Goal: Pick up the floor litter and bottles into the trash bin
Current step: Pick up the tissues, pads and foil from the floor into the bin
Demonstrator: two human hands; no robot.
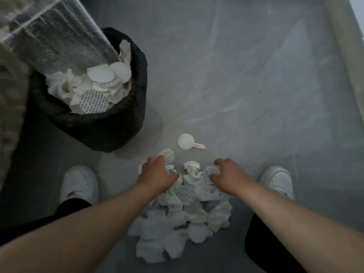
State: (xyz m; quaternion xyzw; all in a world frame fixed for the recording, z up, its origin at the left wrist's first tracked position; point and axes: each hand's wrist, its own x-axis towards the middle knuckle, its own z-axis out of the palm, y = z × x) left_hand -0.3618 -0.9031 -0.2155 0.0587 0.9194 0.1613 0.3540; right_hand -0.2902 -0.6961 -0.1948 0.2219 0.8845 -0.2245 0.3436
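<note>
Flanking the litter pile point(183, 213) on the floor point(256, 85) are the left shoe point(78, 184) and right shoe point(277, 180). A black-lined trash bin point(110, 131), nearly full, stands beyond the left shoe. The pile is crumpled white tissue and patterned round discs. The left hand point(155, 174) and right hand point(228, 174) curl over its far edge; whether they grip anything cannot be told.

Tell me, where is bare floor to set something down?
Bare floor spreads right of the trash bin and beyond the tabbed white disc. It is crowded between the shoes, where the left hand and right hand reach the litter pile.

The person wears black trousers point(262, 243) and white sneakers point(78, 184).
</note>
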